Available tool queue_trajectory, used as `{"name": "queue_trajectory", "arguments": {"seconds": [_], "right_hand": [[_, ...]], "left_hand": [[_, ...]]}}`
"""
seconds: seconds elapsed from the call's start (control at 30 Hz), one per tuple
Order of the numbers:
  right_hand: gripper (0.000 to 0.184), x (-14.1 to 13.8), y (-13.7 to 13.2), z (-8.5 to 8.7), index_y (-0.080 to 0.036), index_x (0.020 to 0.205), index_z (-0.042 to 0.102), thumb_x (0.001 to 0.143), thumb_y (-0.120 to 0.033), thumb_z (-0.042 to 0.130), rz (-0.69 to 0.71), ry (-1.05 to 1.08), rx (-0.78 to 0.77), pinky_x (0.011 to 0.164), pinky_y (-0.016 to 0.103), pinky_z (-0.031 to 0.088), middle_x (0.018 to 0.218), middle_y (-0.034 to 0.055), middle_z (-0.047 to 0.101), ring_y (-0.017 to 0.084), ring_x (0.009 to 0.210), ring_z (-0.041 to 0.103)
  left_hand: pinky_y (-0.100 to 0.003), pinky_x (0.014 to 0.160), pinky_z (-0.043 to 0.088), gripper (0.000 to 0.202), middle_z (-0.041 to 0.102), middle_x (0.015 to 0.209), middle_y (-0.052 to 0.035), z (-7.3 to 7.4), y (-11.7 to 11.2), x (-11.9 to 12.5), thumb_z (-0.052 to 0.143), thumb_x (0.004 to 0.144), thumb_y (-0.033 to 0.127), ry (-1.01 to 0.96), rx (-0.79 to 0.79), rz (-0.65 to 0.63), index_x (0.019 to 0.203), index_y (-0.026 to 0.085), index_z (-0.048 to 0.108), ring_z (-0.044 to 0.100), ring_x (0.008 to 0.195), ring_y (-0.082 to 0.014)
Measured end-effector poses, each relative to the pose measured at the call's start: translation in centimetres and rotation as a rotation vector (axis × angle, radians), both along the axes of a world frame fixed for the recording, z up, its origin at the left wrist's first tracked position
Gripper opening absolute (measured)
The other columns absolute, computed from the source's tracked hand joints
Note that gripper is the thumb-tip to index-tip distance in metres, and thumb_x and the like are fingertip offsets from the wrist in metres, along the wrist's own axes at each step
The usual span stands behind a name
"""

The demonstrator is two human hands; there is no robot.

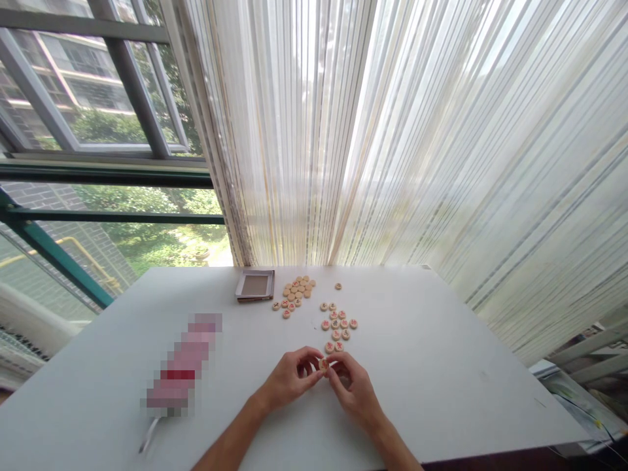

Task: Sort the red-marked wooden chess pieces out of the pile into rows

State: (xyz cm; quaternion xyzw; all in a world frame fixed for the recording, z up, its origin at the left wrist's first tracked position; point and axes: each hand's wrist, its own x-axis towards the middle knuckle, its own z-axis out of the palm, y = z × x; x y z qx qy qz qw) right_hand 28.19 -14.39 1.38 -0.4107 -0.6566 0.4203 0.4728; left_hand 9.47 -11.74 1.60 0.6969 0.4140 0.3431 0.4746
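Note:
A round wooden Chinese chess piece [323, 365] with a red character is pinched between my two hands, low over the table's front half. My left hand [293, 376] grips it from the left with thumb and fingertips. From the right, the thumb and fingertips of my right hand [350, 383] close on the same piece. Just beyond the fingers lies a cluster of face-up chess pieces [335, 324], marked in red or black. Farther left sits a group of mostly blank-side-up pieces [299, 288], with several face-up ones along its near edge.
An open shallow box [255, 286] stands at the white table's [417, 379] back edge. One lone piece [338, 286] lies back right of the pile. A blurred-out pink object [184, 366] rests on the left. Behind hang string curtains [304, 131], beside an open window [98, 98].

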Motion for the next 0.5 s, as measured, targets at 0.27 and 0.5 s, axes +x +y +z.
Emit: {"name": "queue_trajectory", "arguments": {"seconds": [0.27,0.5], "right_hand": [[0.009,-0.03,0.12,0.10,-0.023,0.099,0.058,0.092,-0.029,0.056,0.024,0.031,0.023,0.073,0.028,0.056,0.092,0.0032,0.060,0.017,0.079,0.066],[0.009,0.18,0.17,0.08,-0.022,0.096,0.057,0.090,-0.029,0.059,0.039,-0.004,0.002,0.074,0.028,0.056,0.090,0.0028,0.061,0.016,0.079,0.066]], "left_hand": [[-0.021,0.055,0.041,0.029,0.065,0.073,-0.0015,-0.47,0.01,-0.12,0.065,0.082,0.033,0.035,0.034,-0.027,0.107,0.017,0.065,0.052,0.060,-0.0107],[-0.022,0.057,0.043,0.028,0.067,0.075,-0.0023,0.02,-0.29,-0.11,0.064,0.082,0.031,0.064,0.054,-0.026,0.106,0.017,0.066,0.053,0.061,-0.0112]]}}
